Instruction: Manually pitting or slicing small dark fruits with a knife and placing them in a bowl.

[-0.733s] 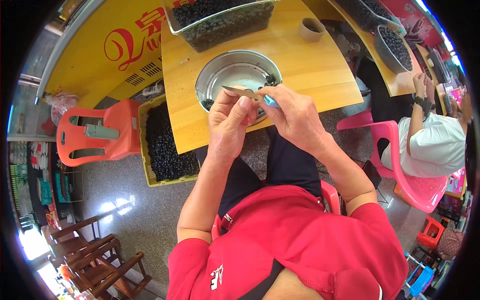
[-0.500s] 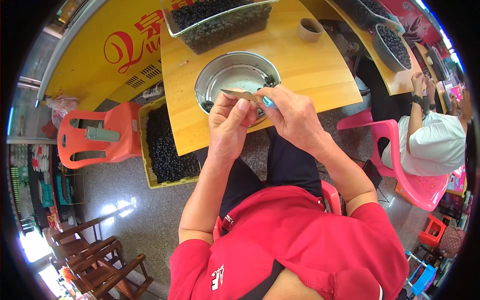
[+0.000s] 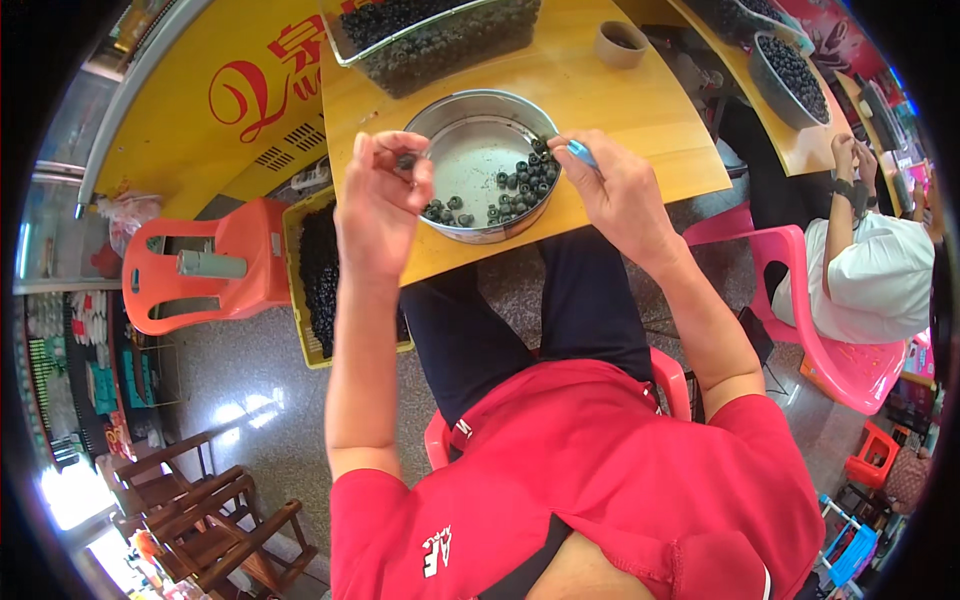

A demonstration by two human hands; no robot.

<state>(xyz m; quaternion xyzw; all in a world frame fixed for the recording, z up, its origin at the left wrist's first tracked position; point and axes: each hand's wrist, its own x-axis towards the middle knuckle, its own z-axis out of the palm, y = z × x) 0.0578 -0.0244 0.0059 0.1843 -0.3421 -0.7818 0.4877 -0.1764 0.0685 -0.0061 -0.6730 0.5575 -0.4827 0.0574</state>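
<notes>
the left hand point(image 3: 380, 195) is pinching a small dark piece point(image 3: 405, 160), somewhat blurred, and is hovering at the left edge of a metal bowl point(image 3: 468, 150). the right hand point(image 3: 615, 190) is gripping a blue-handled knife point(image 3: 582, 153) at the bowl's right edge; the blade is barely showing. between the hands, round dark pieces point(image 3: 528, 178) are lying in the bowl, most of them nearer the right hand. beyond both hands, a clear bin point(image 3: 450, 50) is holding many more; left of the left hand and lower, a yellow crate point(image 3: 298, 290) is standing.
</notes>
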